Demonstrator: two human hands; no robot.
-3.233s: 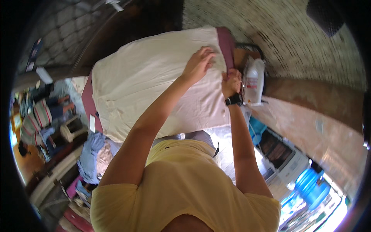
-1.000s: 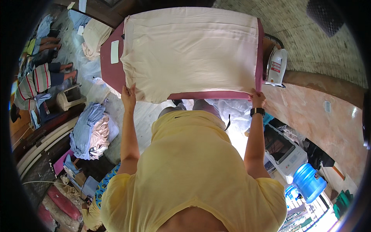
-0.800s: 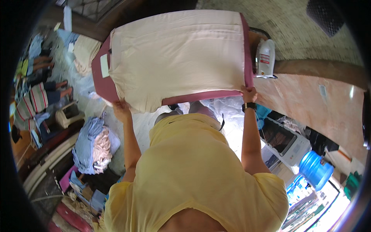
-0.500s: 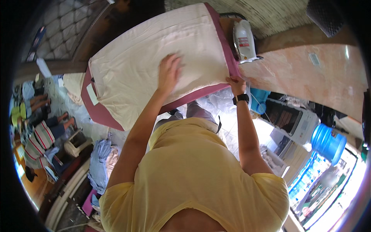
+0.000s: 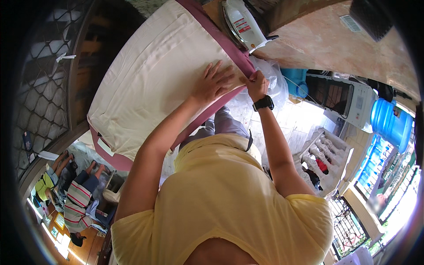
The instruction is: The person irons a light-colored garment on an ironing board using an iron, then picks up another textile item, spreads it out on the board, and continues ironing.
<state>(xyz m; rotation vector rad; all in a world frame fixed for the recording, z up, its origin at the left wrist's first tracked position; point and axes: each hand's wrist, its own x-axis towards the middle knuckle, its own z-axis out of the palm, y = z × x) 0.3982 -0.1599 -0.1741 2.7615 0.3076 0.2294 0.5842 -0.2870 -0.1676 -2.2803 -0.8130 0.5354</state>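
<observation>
A cream cloth (image 5: 145, 66) lies spread over a padded board with a maroon cover (image 5: 206, 24), with soft creases across its surface. My left hand (image 5: 214, 83) rests on the cloth near its right-hand corner, palm down and fingers spread. At that corner my right hand (image 5: 257, 86), with a black watch on the wrist, is closed in a pinch on the cloth's edge beside the maroon cover. Past the board's right side stands a white clothes iron (image 5: 240, 24), apart from both hands.
Clear plastic sheeting (image 5: 274, 84) hangs right of the board, near a blue container (image 5: 295, 81). Farther right are a white microwave-like appliance (image 5: 349, 99) and a large blue water jug (image 5: 391, 123). A dark lattice panel (image 5: 46, 88) borders the left. Two people (image 5: 79, 194) are at lower left.
My left hand has moved right across the cloth, closer to my right hand, and its fingers are now spread. My right hand keeps its grip on the corner. The whole view has turned.
</observation>
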